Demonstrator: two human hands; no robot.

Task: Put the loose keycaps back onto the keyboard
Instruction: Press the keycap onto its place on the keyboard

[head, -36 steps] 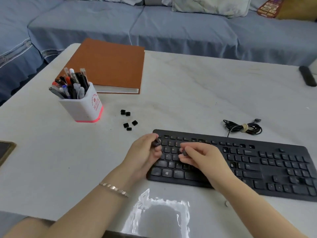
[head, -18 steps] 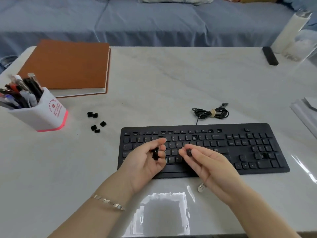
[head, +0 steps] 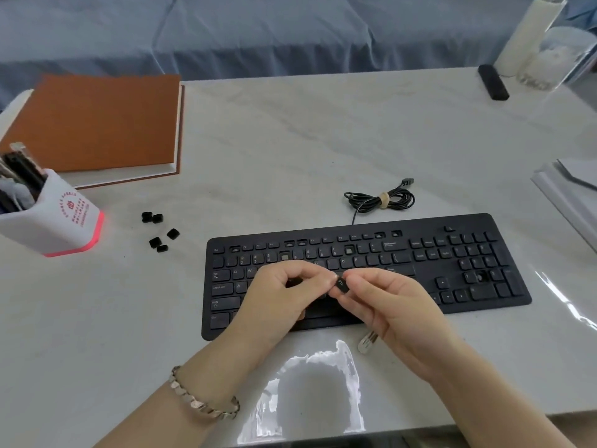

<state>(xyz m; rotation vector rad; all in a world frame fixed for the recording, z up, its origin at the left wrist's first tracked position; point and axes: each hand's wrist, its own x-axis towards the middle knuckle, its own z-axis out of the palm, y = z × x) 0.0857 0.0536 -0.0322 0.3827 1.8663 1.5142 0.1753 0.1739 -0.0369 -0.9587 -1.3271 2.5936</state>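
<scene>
**First inspector:** What are we recording at the hands?

**Second inspector:** We are seeing the right hand (head: 387,305) pinching a black keycap (head: 341,284) between thumb and forefinger, legend facing up, with the remaining fingers lying loosely bent. The left hand (head: 284,295) is curling its fingers round a small dark piece (head: 294,282); we are not able to tell what that is. Its forefinger tip is sitting just beside the pinched keycap.

**First inspector:** And where are we placing the task items?

**Second inspector:** The keyboard (head: 452,253) is lying on the table (head: 290,156) directly beneath both hands, with several open sockets (head: 349,250) showing in the rows beyond the fingertips. We are counting five loose keycaps (head: 173,233) lying on the table beyond and to the left of the left hand, well apart from it, near a white pen holder (head: 58,221). A coiled cable (head: 381,200) is lying beyond the right hand.
</scene>
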